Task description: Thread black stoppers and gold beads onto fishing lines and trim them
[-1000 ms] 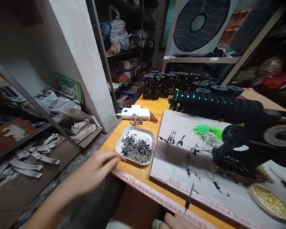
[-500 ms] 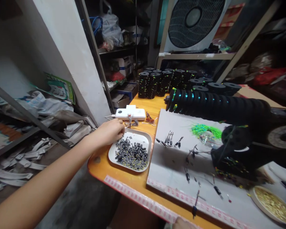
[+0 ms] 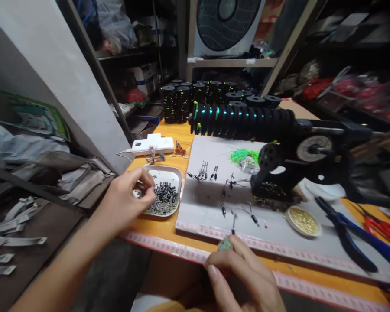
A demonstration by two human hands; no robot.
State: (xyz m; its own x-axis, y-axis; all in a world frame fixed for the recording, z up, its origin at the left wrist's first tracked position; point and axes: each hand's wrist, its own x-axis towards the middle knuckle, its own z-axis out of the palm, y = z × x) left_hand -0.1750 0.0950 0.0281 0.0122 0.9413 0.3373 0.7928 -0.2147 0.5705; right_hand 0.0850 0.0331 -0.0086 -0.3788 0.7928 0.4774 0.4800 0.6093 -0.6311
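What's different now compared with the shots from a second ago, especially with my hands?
The left hand moved from the table edge forward over the white tray of small black cylinders, fingers pinching among them. The right hand rose into view at the near edge, pinching a thin black-tipped wire. The grey work mat, black winding machine and stacked black spools kept their places.

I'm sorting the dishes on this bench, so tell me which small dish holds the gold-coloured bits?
The small round dish on the grey mat, right of centre beside the blue-handled pliers. The white tray under the left hand holds dark cylindrical parts instead.
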